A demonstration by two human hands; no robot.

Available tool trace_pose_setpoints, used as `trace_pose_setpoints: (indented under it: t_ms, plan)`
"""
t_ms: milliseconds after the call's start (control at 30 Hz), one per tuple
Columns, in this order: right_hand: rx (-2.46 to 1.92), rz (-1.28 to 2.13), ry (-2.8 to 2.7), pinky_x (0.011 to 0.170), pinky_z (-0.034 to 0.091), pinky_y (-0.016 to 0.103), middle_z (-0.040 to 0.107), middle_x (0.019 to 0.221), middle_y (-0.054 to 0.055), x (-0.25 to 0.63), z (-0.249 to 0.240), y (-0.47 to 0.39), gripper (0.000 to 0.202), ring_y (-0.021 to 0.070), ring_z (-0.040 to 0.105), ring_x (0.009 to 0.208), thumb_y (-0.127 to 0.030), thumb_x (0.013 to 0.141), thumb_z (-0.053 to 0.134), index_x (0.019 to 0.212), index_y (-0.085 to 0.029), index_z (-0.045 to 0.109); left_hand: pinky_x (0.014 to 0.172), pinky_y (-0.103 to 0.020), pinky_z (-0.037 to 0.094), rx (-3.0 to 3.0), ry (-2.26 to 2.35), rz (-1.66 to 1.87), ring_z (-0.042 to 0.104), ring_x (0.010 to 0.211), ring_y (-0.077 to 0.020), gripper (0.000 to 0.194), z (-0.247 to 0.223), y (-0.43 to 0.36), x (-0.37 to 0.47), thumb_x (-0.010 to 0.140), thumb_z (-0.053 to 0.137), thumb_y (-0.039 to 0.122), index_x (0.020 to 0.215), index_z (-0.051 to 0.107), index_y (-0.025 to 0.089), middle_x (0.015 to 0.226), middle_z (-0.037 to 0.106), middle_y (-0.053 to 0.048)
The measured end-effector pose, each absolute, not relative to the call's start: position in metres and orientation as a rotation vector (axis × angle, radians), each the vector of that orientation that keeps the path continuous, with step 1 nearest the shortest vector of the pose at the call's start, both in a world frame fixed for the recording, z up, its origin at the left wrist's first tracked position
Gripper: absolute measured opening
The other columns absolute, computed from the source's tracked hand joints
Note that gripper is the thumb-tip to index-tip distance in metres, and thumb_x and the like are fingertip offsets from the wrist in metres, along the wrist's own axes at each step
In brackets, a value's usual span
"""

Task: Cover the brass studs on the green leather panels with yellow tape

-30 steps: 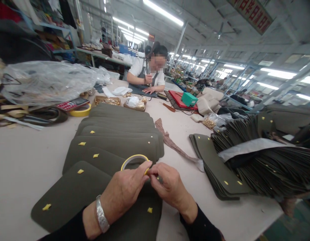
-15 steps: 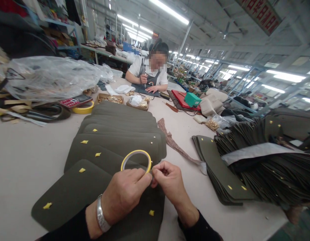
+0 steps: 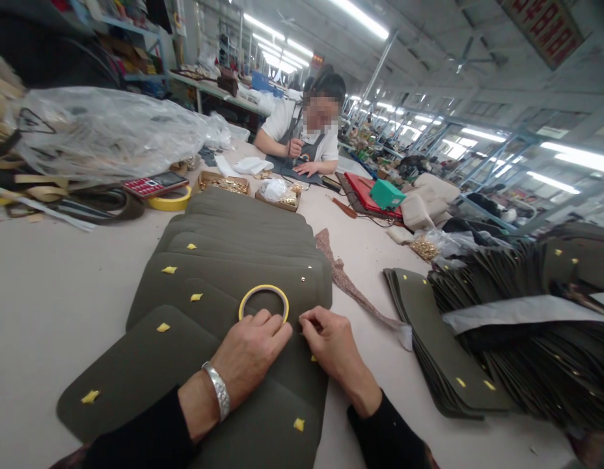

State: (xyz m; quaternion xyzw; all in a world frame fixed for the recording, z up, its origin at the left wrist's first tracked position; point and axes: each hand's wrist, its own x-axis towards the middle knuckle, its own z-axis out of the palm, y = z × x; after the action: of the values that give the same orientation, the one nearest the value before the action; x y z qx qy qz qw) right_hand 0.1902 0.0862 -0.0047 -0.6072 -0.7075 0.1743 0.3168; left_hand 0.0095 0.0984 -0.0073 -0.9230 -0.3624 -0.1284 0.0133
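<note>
My left hand (image 3: 250, 352), with a silver bracelet at the wrist, is closed on a roll of yellow tape (image 3: 263, 290) above the dark olive panels. Just right of it, my right hand (image 3: 329, 339) makes a pinch with thumb and forefinger; whatever it pinches is too small to name. A small gap separates the two hands. Beneath them the olive panels (image 3: 233, 231) overlap in a fanned row. Small yellow tape pieces (image 3: 163, 327) stick to several panels, and tiny metal studs (image 3: 302, 279) show near the right edge.
A fanned stack of dark panels (image 3: 517, 345) lies at the right. A brown strip (image 3: 353, 286) is between the piles. Farther back are boxes of gold hardware (image 3: 224, 185), another yellow tape roll (image 3: 170, 199), a plastic bag (image 3: 111, 130) and a co-worker (image 3: 302, 137) bent over the table.
My hands have moved apart, the right pinch separating from the tape roll. The roll sits lower in my left hand. The whole view has shifted slightly.
</note>
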Motion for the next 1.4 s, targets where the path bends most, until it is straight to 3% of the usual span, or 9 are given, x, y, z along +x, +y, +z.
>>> trace_pose_setpoints:
  t_ms: [333, 433, 567, 667, 767, 867, 1167, 1300, 1400]
  plan:
    - [-1.704, 0.377, -1.881, 0.063, 0.046, 0.025, 0.07, 0.071, 0.003, 0.184, -0.017, 0.093, 0.015, 0.0166, 0.065, 0.065, -0.012, 0.082, 0.053, 0.075, -0.019, 0.064, 0.068, -0.033, 0.045, -2.941, -1.189, -0.322, 0.054, 0.082, -0.0218, 0.008, -0.006, 0.096, 0.01, 0.091, 0.051, 0.013, 0.089, 0.057, 0.019, 0.088, 0.061, -0.003]
    - [-1.764, 0.487, -1.737, 0.061, 0.048, 0.025, 0.069, 0.067, 0.001, 0.186, -0.015, 0.094, 0.007, 0.0175, 0.067, 0.062, -0.017, 0.082, 0.058, 0.088, -0.018, 0.063, 0.069, -0.034, 0.046, -2.949, -1.185, -0.319, 0.053, 0.082, -0.022, 0.008, -0.005, 0.096, 0.009, 0.091, 0.051, 0.013, 0.09, 0.057, 0.019, 0.089, 0.061, -0.004]
    - [-1.768, 0.581, -1.59, 0.053, 0.048, 0.025, 0.063, 0.056, -0.005, 0.195, -0.01, 0.09, 0.026, 0.0158, 0.062, 0.05, -0.022, 0.085, 0.06, 0.109, -0.016, 0.053, 0.07, -0.034, 0.047, -2.934, -1.198, -0.359, 0.053, 0.084, -0.0222, 0.009, -0.007, 0.098, 0.009, 0.091, 0.05, 0.013, 0.091, 0.057, 0.018, 0.091, 0.061, -0.004]
    - [-1.552, 0.299, -1.847, 0.064, 0.051, 0.026, 0.067, 0.072, 0.001, 0.202, -0.01, 0.084, 0.007, 0.0164, 0.064, 0.065, -0.02, 0.09, 0.054, 0.094, -0.018, 0.06, 0.07, -0.035, 0.047, -2.905, -1.203, -0.398, 0.052, 0.083, -0.0232, 0.011, -0.012, 0.1, 0.01, 0.092, 0.047, 0.013, 0.09, 0.057, 0.018, 0.088, 0.06, -0.005]
    - [-1.341, 0.007, -2.238, 0.076, 0.051, 0.031, 0.068, 0.086, 0.009, 0.201, -0.009, 0.082, 0.018, 0.0205, 0.063, 0.082, -0.013, 0.093, 0.046, 0.089, -0.016, 0.064, 0.07, -0.038, 0.047, -2.843, -1.196, -0.431, 0.052, 0.081, -0.0246, 0.013, -0.016, 0.103, 0.013, 0.091, 0.045, 0.013, 0.089, 0.057, 0.019, 0.085, 0.059, -0.005]
    - [-1.452, -0.083, -2.408, 0.075, 0.051, 0.033, 0.067, 0.085, 0.011, 0.192, -0.007, 0.086, 0.021, 0.023, 0.062, 0.082, -0.01, 0.093, 0.046, 0.089, -0.014, 0.066, 0.071, -0.041, 0.047, -2.8, -1.181, -0.465, 0.052, 0.079, -0.0255, 0.013, -0.016, 0.107, 0.015, 0.089, 0.046, 0.011, 0.087, 0.056, 0.019, 0.082, 0.058, -0.006]
    - [-1.813, 0.335, -2.206, 0.064, 0.043, 0.025, 0.071, 0.076, 0.004, 0.187, 0.007, 0.091, 0.017, 0.0169, 0.064, 0.07, -0.013, 0.085, 0.056, 0.077, -0.018, 0.07, 0.059, -0.033, 0.048, -2.863, -1.058, -0.722, 0.055, 0.071, -0.0217, 0.018, -0.005, 0.104, 0.003, 0.091, 0.041, 0.011, 0.09, 0.056, 0.019, 0.078, 0.058, -0.004]
    - [-1.644, 0.73, -2.273, 0.052, 0.036, 0.023, 0.067, 0.059, -0.002, 0.196, 0.018, 0.081, 0.021, 0.0131, 0.059, 0.055, -0.011, 0.08, 0.056, 0.066, -0.019, 0.07, 0.067, -0.029, 0.053, -2.852, -0.946, -1.024, 0.062, 0.075, -0.0172, 0.022, -0.004, 0.103, -0.004, 0.096, 0.037, 0.014, 0.105, 0.057, 0.018, 0.085, 0.066, -0.003]
    - [-1.496, 0.68, -2.016, 0.06, 0.043, 0.022, 0.071, 0.074, 0.0, 0.196, 0.023, 0.073, 0.018, 0.0132, 0.062, 0.064, -0.012, 0.084, 0.055, 0.082, -0.019, 0.072, 0.074, -0.024, 0.054, -2.865, -0.939, -1.15, 0.067, 0.082, -0.0141, 0.033, -0.006, 0.103, -0.005, 0.097, 0.038, 0.017, 0.129, 0.047, 0.018, 0.098, 0.07, -0.004]
